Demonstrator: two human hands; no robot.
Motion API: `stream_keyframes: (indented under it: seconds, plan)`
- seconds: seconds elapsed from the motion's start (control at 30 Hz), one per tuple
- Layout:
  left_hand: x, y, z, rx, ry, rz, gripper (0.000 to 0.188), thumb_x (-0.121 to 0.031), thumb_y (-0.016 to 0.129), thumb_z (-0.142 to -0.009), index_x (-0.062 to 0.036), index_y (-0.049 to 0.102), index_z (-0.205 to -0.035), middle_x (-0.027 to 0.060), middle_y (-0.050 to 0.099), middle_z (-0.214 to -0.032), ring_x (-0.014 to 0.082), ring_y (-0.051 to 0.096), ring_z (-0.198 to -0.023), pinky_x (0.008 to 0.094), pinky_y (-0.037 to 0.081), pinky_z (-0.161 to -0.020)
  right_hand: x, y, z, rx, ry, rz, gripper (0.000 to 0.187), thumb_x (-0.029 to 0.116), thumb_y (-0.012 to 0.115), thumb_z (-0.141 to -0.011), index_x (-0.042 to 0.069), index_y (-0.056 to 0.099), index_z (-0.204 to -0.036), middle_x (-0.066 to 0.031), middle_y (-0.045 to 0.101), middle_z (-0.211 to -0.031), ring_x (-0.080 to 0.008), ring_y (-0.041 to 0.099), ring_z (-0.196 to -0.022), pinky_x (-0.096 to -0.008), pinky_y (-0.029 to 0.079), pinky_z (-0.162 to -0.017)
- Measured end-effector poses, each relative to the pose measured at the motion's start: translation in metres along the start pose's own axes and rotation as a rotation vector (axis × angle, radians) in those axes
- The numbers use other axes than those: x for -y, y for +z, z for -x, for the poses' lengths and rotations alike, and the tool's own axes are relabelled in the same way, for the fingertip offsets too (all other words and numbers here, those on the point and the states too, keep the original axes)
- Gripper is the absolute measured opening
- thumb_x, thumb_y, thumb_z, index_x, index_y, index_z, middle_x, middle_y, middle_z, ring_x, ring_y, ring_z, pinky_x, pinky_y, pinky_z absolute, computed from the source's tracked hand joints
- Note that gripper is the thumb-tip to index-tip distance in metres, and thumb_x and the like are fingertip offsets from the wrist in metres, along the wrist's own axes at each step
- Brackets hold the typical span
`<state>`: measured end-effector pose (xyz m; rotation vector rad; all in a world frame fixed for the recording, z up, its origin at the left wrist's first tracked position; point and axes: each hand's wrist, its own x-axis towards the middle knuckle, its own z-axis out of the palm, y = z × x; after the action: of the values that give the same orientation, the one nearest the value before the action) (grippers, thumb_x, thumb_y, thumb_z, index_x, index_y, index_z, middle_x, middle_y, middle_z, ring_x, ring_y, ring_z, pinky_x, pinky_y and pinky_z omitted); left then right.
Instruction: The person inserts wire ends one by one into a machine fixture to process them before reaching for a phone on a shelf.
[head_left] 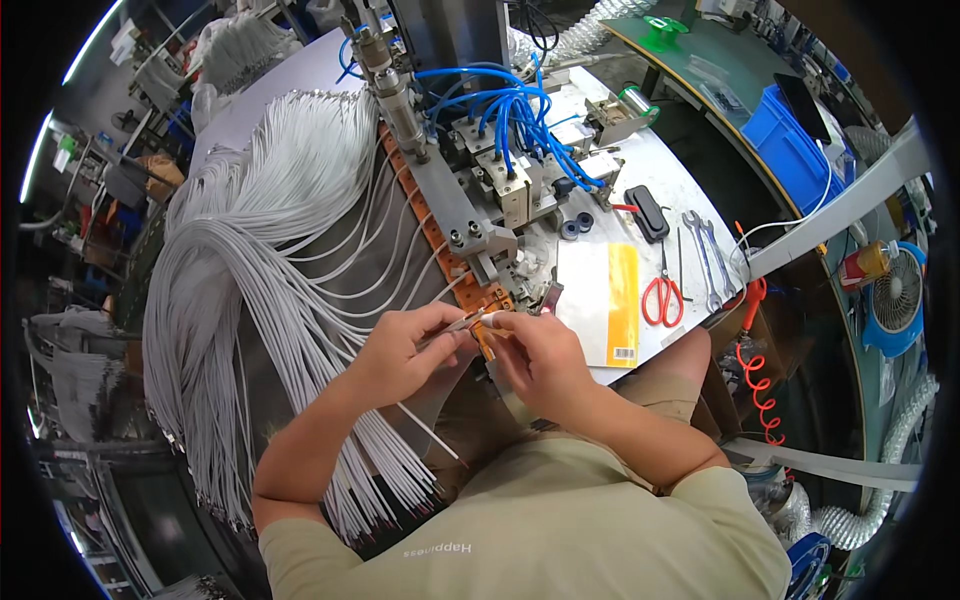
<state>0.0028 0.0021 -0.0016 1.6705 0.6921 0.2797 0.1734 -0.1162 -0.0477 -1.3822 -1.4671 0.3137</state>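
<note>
Head view, from the left: a thick bundle of grey-white cables (205, 270) drapes over the near side of the work surface, some strands running across to an orange slotted strip (437, 238) beside a grey metal bar (447, 205). The left hand (400, 355) is pinched narrow, thumb and forefinger closed on what looks like a slim cable end (463, 324), right at the strip's near end. Just beside it, the right hand (548, 365) also keeps a narrow grip, its fingertips on a small white piece (488, 319); whether the two pieces touch is hidden by the fingers. To do this fingertip work well, the left hand should probably grip close to the tip so the flexible cable cannot bend away, while the right makes the fine adjustments with light pressure. Leaving slack toward the bundle would likely avoid a sideways tug, and keeping the fingers clear of the bar seems wise. Farther right, a flat white-and-yellow packet or booklet (595, 300), red-handled scissors (663, 283) and two open-ended wrenches (703, 260) lie on the white tabletop, apart from the hands.
</note>
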Motion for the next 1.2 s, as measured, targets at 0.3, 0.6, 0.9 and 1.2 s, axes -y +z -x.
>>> stream_keyframes:
  seconds: [0.3,0.6,0.9,1.2]
  plan:
    - [-0.004,0.003,0.004,-0.171,0.263,-0.338,0.016,-0.002,0.075,-0.082,-0.0004,0.072,-0.097,0.0038,0.073,-0.083,0.0063,0.06,-0.07,0.024,0.05,-0.067,0.007,0.002,-0.003,0.069,0.13,-0.113,0.014,0.004,0.069,-0.089,0.003,0.065,-0.102,-0.0012,0.064,-0.059,-0.0119,0.059,-0.051,-0.0273,0.037,-0.07]
    - [-0.003,0.004,0.006,-0.209,0.18,-0.193,0.017,-0.001,0.078,-0.079,-0.0007,0.075,-0.095,0.0032,0.073,-0.08,0.0045,0.06,-0.069,0.0218,0.049,-0.065,0.011,0.005,-0.007,0.017,-0.017,-0.018,0.013,0.004,0.069,-0.088,0.004,0.065,-0.101,0.0007,0.066,-0.06,-0.0107,0.06,-0.051,-0.0283,0.037,-0.071]
    - [0.0,0.006,0.006,-0.254,0.303,-0.316,0.016,-0.001,0.078,-0.078,0.0,0.074,-0.093,0.0051,0.073,-0.083,0.0079,0.063,-0.072,0.024,0.051,-0.067,0.012,0.003,-0.009,0.064,0.036,0.0,0.011,0.006,0.069,-0.088,0.005,0.064,-0.098,0.002,0.065,-0.058,-0.0118,0.06,-0.051,-0.0285,0.038,-0.071]
    - [0.0,-0.004,0.003,-0.047,0.205,-0.24,0.014,-0.006,0.074,-0.083,0.0012,0.071,-0.095,0.009,0.071,-0.085,0.0128,0.064,-0.074,0.0277,0.052,-0.071,-0.01,-0.011,-0.016,0.223,-0.039,-0.084,0.012,0.004,0.068,-0.086,0.005,0.061,-0.095,-0.0059,0.063,-0.07,-0.0217,0.057,-0.064,-0.0338,0.038,-0.07]
